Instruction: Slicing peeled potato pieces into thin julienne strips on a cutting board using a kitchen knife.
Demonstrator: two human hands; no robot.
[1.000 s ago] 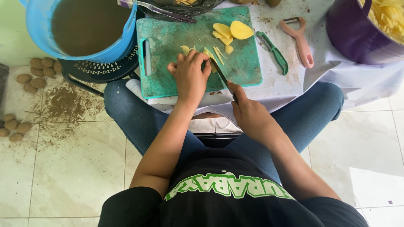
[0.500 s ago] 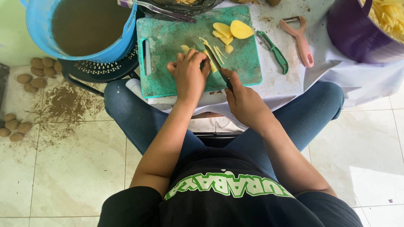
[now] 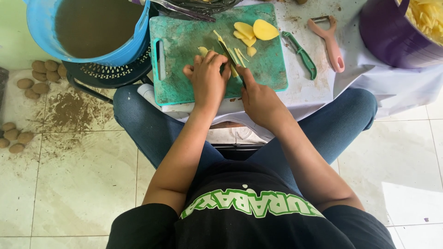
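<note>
The right hand (image 3: 260, 99), just right of the frame's centre, is closed around the handle of a knife (image 3: 229, 57) whose blade angles up and left onto the green cutting board (image 3: 184, 78). The left hand (image 3: 208, 78) sits beside it, fingers curled down and pressing on a potato piece (image 3: 203, 50) that it largely hides. To cut well here, I would keep those fingertips tucked back from the blade and the piece flat on the board — thin sticks roll easily. Cut strips (image 3: 240, 54) lie just past the blade; yellow slices (image 3: 256, 31) wait at the board's upper right. Further right lie a green peeler (image 3: 301, 54) and a pink peeler (image 3: 330, 41); a blue bucket (image 3: 134, 46) stands upper left.
</note>
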